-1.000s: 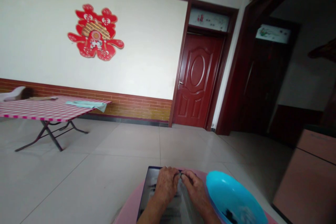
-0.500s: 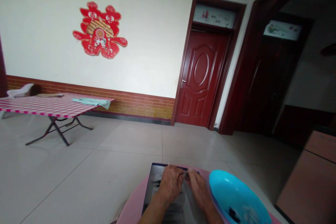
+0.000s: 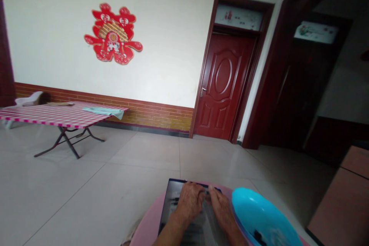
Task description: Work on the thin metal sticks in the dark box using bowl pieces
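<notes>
A shallow box [image 3: 167, 203] with a dark blue rim and pale inside lies low in the view, with several thin dark items [image 3: 174, 200] in it. My left hand [image 3: 190, 200] is over the box, its fingers curled in a pinch on a strip of clear plastic [image 3: 210, 221]. Close beside it, my right hand [image 3: 221, 206] lies along the box's right side, fingers bent at the plastic's far end. The fingertips of both hands almost meet. What exactly sits between them is too small and blurred to make out.
Box and bright blue basin [image 3: 240, 203] stand on a pink round surface [image 3: 150, 219]. Dark bits and clear plastic scraps lie in the basin. Farther off are a checkered folding table [image 3: 57, 113] with a pale green cloth [image 3: 103, 112], a red door [image 3: 221, 84] and a pinkish cabinet [image 3: 340, 200].
The whole view has shifted slightly, so everything sits a little farther right. Both hands stay at the far end of the plastic in nearly the same pose.
</notes>
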Tool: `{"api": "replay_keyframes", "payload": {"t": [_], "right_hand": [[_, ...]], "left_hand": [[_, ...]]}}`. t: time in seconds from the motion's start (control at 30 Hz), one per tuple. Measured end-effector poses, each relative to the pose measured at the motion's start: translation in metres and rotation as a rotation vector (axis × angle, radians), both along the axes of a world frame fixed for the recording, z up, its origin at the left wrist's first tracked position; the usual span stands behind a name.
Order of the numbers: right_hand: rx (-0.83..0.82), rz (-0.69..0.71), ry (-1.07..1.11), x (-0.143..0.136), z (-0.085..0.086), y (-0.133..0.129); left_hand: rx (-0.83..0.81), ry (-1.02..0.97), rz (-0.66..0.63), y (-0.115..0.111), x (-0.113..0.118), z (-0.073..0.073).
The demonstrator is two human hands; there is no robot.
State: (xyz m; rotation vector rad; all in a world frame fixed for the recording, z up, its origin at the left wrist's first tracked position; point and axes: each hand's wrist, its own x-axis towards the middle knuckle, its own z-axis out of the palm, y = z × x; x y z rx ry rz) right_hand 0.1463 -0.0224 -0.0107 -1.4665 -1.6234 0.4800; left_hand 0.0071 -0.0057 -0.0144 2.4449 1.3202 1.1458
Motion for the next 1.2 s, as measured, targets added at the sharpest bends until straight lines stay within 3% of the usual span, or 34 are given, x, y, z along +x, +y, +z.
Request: {"api": "replay_keyframes", "payload": {"t": [0.2, 0.47, 0.77, 1.0, 1.2], "right_hand": [[0.029, 0.053, -0.002, -0.001, 0.003, 0.000], [0.034, 0.049, -0.075, 0.002, 0.000, 0.002], [-0.047, 0.009, 0.064, 0.000, 0.005, -0.001], [-0.002, 0.063, 0.074, 0.002, 0.000, 0.001], [0.015, 0.030, 0.039, 0.000, -0.004, 0.002]], "left_hand": [[-0.026, -0.012, 0.043, 0.003, -0.002, -0.002], [0.028, 0.005, -0.003, 0.001, 0.002, -0.005], [0.022, -0.006, 0.044, 0.006, -0.001, -0.006], [0.046, -0.016, 0.034, 0.006, -0.001, -0.010], [0.077, -0.013, 0.021, 0.005, 0.001, -0.015]]}}
